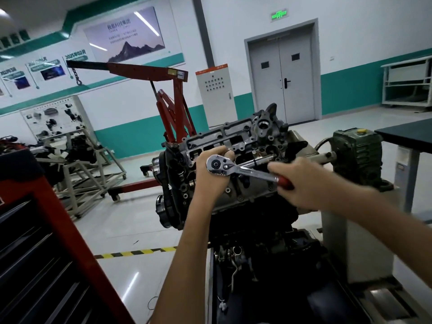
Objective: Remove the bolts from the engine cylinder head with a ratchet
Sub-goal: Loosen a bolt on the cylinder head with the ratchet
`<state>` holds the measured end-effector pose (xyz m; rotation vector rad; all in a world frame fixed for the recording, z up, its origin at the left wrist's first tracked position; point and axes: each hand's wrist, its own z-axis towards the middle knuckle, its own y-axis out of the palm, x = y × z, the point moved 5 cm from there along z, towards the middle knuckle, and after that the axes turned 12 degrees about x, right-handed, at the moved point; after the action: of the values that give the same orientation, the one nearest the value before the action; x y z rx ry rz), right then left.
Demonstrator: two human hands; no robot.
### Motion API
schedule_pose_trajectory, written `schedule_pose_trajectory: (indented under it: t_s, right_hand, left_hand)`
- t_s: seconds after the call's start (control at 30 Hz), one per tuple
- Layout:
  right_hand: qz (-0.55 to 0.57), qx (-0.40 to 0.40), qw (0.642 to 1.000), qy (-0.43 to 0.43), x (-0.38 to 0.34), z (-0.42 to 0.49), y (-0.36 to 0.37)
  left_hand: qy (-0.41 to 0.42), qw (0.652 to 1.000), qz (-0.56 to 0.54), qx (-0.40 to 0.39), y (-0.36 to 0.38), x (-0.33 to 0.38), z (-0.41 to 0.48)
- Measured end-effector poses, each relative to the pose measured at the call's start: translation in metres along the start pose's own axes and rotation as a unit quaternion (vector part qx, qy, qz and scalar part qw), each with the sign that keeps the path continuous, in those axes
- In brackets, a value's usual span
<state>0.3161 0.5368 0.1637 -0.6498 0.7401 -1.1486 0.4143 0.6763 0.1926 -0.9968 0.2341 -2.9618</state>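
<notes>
Ratchet (236, 168) over cylinder head (245, 134): right hand (301, 181) grips handle (284, 182), left hand (210, 181) clasps its head.

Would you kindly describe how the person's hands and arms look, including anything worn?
The left hand and right hand wear no gloves. The left forearm and right forearm are uncovered to the frame edge: no sleeve, watch or bracelet shows. The right hand is blurred, so rings are uncertain.
</notes>
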Motion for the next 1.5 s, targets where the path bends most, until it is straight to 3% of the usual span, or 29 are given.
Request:
schedule_pose_trajectory:
  t_s: [0.07,0.17,0.27,0.37,0.5,0.6,0.63,0.77,0.87,0.97,1.0,1.07,1.2,1.33,1.4,1.5]
  right_hand:
    - [0.13,0.034,0.989,0.068,-0.016,-0.023,0.022]
    - [0.312,0.093,0.933,0.155,-0.052,-0.047,0.06]
    - [0.401,0.112,0.89,0.183,-0.08,-0.049,0.082]
    - [0.313,0.079,0.938,0.129,-0.063,-0.04,0.061]
    - [0.152,-0.053,0.987,0.003,-0.018,-0.01,0.005]
    - [-0.075,0.021,0.993,-0.093,0.001,0.019,-0.031]
    - [-0.092,0.038,0.991,-0.091,0.003,0.021,-0.032]
    - [0.07,0.057,0.996,0.014,-0.013,-0.021,0.014]
    - [0.263,0.136,0.949,0.11,-0.05,-0.048,0.055]
    - [0.376,0.147,0.898,0.174,-0.082,-0.051,0.09]
    - [0.383,0.136,0.896,0.177,-0.085,-0.05,0.091]
    - [0.331,0.118,0.926,0.139,-0.071,-0.045,0.076]
    - [0.116,-0.001,0.993,0.012,-0.019,-0.018,0.02]
    - [-0.106,0.029,0.991,-0.078,0.008,0.021,-0.031]
    - [-0.07,0.031,0.996,-0.051,0.004,0.015,-0.024]
    - [0.137,0.031,0.989,0.043,-0.027,-0.02,0.021]
  left_hand:
    - [0.0,0.999,-0.002,0.032,0.004,-0.001,-0.001]
    - [-0.002,0.998,-0.009,0.063,0.009,-0.001,-0.001]
    - [0.005,0.998,-0.004,0.062,0.01,0.002,-0.001]
    - [0.001,0.999,-0.018,0.039,0.002,0.0,-0.003]
    - [-0.013,0.998,-0.024,-0.054,-0.007,-0.002,0.001]
    - [0.008,0.996,0.027,-0.09,-0.004,0.0,0.006]
    - [0.004,0.997,0.027,-0.079,-0.003,-0.001,0.006]
    - [0.011,1.0,-0.009,-0.007,-0.001,-0.006,-0.003]
    - [0.021,0.999,-0.009,0.027,0.004,-0.002,-0.001]
    - [0.021,0.999,-0.015,0.037,0.009,0.001,-0.002]
    - [0.016,0.999,-0.017,0.04,0.008,-0.001,-0.002]
    - [0.012,0.999,-0.019,0.036,0.003,-0.006,-0.003]
    - [-0.001,1.0,-0.023,-0.019,-0.008,-0.005,-0.002]
    - [0.011,0.998,0.032,-0.062,-0.004,-0.001,0.005]
    - [0.012,0.999,0.019,-0.039,-0.004,-0.002,0.004]
    - [0.003,1.0,-0.006,0.006,-0.006,-0.005,0.001]
